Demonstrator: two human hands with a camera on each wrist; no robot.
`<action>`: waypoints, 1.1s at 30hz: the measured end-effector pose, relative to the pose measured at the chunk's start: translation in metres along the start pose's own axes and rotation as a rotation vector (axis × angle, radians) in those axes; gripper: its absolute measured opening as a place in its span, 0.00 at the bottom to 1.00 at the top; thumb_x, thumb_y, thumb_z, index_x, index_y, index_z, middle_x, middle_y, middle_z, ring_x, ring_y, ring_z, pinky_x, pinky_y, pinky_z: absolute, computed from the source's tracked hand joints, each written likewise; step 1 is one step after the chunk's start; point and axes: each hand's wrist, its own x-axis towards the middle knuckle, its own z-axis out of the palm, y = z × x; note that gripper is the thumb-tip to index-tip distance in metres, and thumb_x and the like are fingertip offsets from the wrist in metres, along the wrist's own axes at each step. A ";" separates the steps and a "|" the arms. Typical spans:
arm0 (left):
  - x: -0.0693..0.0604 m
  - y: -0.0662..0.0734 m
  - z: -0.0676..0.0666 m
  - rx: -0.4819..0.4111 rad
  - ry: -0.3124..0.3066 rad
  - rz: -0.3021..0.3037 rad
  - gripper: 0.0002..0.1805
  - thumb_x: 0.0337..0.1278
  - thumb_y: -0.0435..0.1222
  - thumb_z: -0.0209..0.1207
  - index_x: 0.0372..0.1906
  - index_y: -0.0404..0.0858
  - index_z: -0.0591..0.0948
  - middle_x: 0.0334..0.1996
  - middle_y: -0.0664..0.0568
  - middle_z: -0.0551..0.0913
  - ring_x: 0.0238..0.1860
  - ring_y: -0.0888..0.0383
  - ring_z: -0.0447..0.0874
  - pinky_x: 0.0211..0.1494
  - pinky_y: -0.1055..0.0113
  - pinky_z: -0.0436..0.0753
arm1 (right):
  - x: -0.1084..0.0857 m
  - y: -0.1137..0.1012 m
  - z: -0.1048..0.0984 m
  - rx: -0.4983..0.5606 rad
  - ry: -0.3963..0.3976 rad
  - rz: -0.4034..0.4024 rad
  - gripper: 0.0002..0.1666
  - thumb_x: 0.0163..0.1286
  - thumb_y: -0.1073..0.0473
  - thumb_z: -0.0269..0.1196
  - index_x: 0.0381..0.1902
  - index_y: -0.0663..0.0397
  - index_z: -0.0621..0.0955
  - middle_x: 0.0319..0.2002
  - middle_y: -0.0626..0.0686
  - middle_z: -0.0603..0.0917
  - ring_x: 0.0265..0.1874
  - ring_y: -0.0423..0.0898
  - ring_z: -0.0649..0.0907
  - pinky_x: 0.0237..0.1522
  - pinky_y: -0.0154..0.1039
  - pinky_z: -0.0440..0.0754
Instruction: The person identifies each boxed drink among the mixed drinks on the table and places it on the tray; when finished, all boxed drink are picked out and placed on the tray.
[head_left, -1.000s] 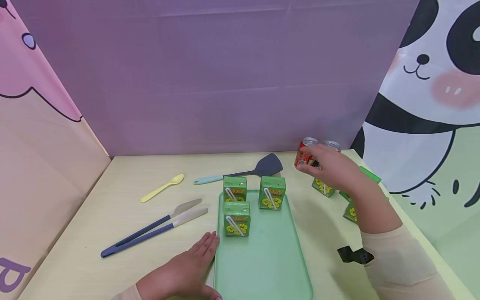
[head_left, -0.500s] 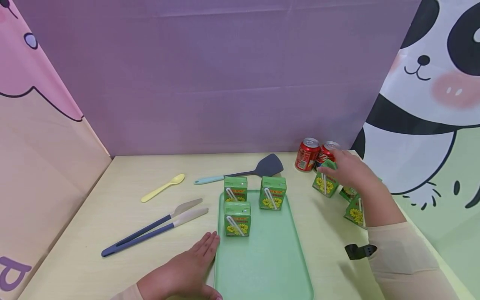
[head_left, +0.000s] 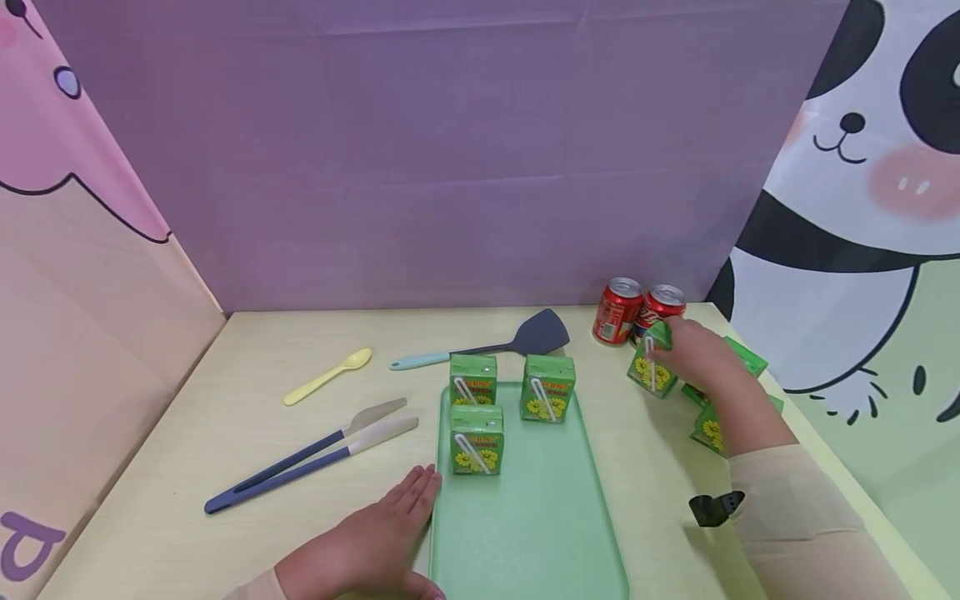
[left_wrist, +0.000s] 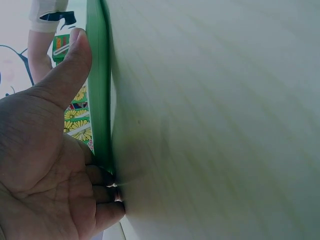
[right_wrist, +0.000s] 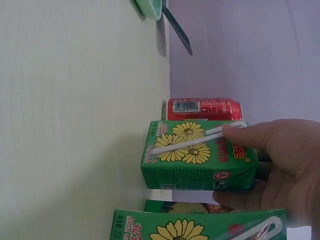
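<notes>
Right hand (head_left: 701,358) — thumb and fingers pinch top of green box-shaped cardboard carton (head_left: 649,375), just in front of red metal cans (head_left: 617,317). Left hand (head_left: 375,533) — fingers straight, beside pale-green rectangular tray (head_left: 532,533). Best lifted upright, clear of cans.

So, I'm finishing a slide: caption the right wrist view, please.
A right hand grips a green carton with a white straw, red can behind.

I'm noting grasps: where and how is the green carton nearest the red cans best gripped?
Probably by its upper part, from above, thumb on the front face, fingers behind. The green carton stands upright with flat faces; the red cans behind and other cartons to its right crowd its lower sides.
</notes>
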 end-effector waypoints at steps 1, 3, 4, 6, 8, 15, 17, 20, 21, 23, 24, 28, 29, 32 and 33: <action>0.000 0.000 0.000 0.001 0.000 -0.001 0.71 0.37 0.77 0.56 0.79 0.37 0.46 0.80 0.46 0.43 0.79 0.47 0.40 0.77 0.52 0.57 | 0.001 0.001 0.001 -0.003 0.012 0.002 0.51 0.68 0.43 0.63 0.73 0.70 0.55 0.61 0.76 0.68 0.58 0.72 0.72 0.57 0.70 0.71; 0.000 0.000 0.001 0.004 0.004 -0.001 0.71 0.37 0.77 0.57 0.79 0.37 0.46 0.80 0.46 0.43 0.79 0.47 0.41 0.77 0.53 0.58 | 0.001 0.001 0.001 -0.001 0.026 0.007 0.49 0.68 0.44 0.63 0.72 0.70 0.56 0.60 0.75 0.70 0.57 0.71 0.73 0.56 0.70 0.72; 0.000 0.000 0.001 0.006 0.009 0.000 0.71 0.37 0.77 0.57 0.79 0.37 0.46 0.80 0.46 0.44 0.79 0.47 0.41 0.77 0.53 0.58 | 0.000 0.001 0.001 -0.001 0.032 0.007 0.49 0.68 0.44 0.63 0.72 0.70 0.57 0.60 0.75 0.70 0.57 0.71 0.73 0.56 0.70 0.72; 0.000 0.000 0.001 0.011 0.018 0.002 0.71 0.37 0.77 0.57 0.79 0.37 0.46 0.80 0.45 0.44 0.79 0.46 0.42 0.77 0.53 0.58 | -0.001 0.001 0.000 0.004 0.037 0.006 0.50 0.68 0.43 0.63 0.73 0.69 0.57 0.60 0.75 0.70 0.57 0.71 0.73 0.57 0.70 0.71; 0.000 0.000 0.001 0.017 0.026 0.006 0.71 0.37 0.76 0.58 0.79 0.36 0.47 0.79 0.45 0.45 0.79 0.46 0.42 0.76 0.53 0.59 | -0.002 0.001 0.000 0.006 0.040 0.006 0.50 0.67 0.43 0.64 0.73 0.68 0.57 0.61 0.74 0.70 0.58 0.71 0.72 0.57 0.70 0.71; -0.002 0.001 0.000 0.018 0.026 0.009 0.70 0.38 0.76 0.58 0.78 0.36 0.47 0.79 0.44 0.45 0.79 0.46 0.42 0.76 0.53 0.59 | -0.006 0.000 0.001 0.000 0.044 -0.010 0.49 0.67 0.41 0.63 0.72 0.67 0.60 0.60 0.73 0.72 0.56 0.70 0.74 0.55 0.70 0.73; -0.002 0.001 0.000 0.017 0.023 0.008 0.70 0.38 0.76 0.58 0.78 0.36 0.47 0.79 0.45 0.45 0.79 0.46 0.42 0.76 0.53 0.59 | -0.008 -0.003 0.000 -0.002 0.051 -0.024 0.48 0.67 0.40 0.64 0.71 0.66 0.61 0.60 0.72 0.73 0.55 0.69 0.74 0.54 0.69 0.74; -0.001 0.001 0.000 0.016 0.019 0.006 0.70 0.38 0.76 0.58 0.78 0.36 0.47 0.79 0.45 0.45 0.79 0.46 0.42 0.76 0.53 0.59 | -0.014 -0.009 -0.003 -0.009 0.065 -0.054 0.47 0.66 0.40 0.64 0.70 0.65 0.63 0.59 0.71 0.73 0.55 0.68 0.75 0.53 0.68 0.75; -0.001 0.000 0.000 0.015 0.019 0.006 0.70 0.38 0.76 0.58 0.78 0.36 0.47 0.79 0.45 0.45 0.79 0.46 0.42 0.76 0.53 0.59 | -0.016 -0.012 -0.004 -0.009 0.069 -0.064 0.46 0.66 0.41 0.64 0.70 0.65 0.63 0.60 0.71 0.74 0.55 0.68 0.75 0.53 0.68 0.76; -0.001 0.000 0.000 0.013 0.020 0.007 0.70 0.38 0.76 0.58 0.78 0.36 0.47 0.79 0.44 0.45 0.79 0.46 0.42 0.77 0.53 0.58 | -0.022 -0.018 -0.007 -0.006 0.075 -0.086 0.45 0.66 0.42 0.65 0.70 0.64 0.65 0.59 0.70 0.75 0.55 0.68 0.75 0.52 0.67 0.76; -0.001 0.000 0.000 0.013 0.021 0.009 0.70 0.38 0.76 0.58 0.78 0.36 0.47 0.79 0.44 0.45 0.79 0.46 0.42 0.77 0.53 0.58 | -0.025 -0.022 -0.008 -0.006 0.080 -0.096 0.44 0.66 0.43 0.65 0.69 0.63 0.65 0.59 0.70 0.75 0.55 0.68 0.76 0.52 0.67 0.76; -0.002 0.001 0.001 0.018 0.022 0.016 0.70 0.39 0.76 0.57 0.78 0.35 0.47 0.79 0.44 0.45 0.79 0.46 0.42 0.77 0.53 0.58 | -0.040 -0.037 -0.014 0.001 0.090 -0.137 0.42 0.65 0.46 0.67 0.68 0.62 0.67 0.59 0.69 0.76 0.55 0.67 0.76 0.52 0.67 0.77; -0.002 0.001 0.001 0.020 0.022 0.017 0.70 0.39 0.76 0.57 0.78 0.35 0.47 0.79 0.44 0.45 0.79 0.46 0.42 0.77 0.53 0.58 | -0.045 -0.042 -0.015 0.002 0.093 -0.149 0.41 0.65 0.47 0.67 0.68 0.62 0.68 0.58 0.68 0.77 0.55 0.67 0.77 0.52 0.67 0.77; -0.001 0.000 0.001 0.023 0.020 0.018 0.70 0.38 0.77 0.57 0.78 0.35 0.47 0.79 0.44 0.45 0.79 0.46 0.42 0.77 0.53 0.58 | -0.060 -0.055 -0.018 -0.001 0.098 -0.187 0.40 0.64 0.49 0.68 0.67 0.62 0.69 0.57 0.66 0.78 0.53 0.65 0.78 0.51 0.65 0.78; -0.001 0.000 0.001 0.023 0.019 0.017 0.70 0.38 0.77 0.57 0.78 0.36 0.47 0.79 0.44 0.45 0.79 0.46 0.42 0.77 0.53 0.58 | -0.065 -0.060 -0.019 -0.006 0.098 -0.201 0.40 0.63 0.50 0.69 0.67 0.62 0.69 0.57 0.66 0.79 0.53 0.64 0.79 0.51 0.64 0.78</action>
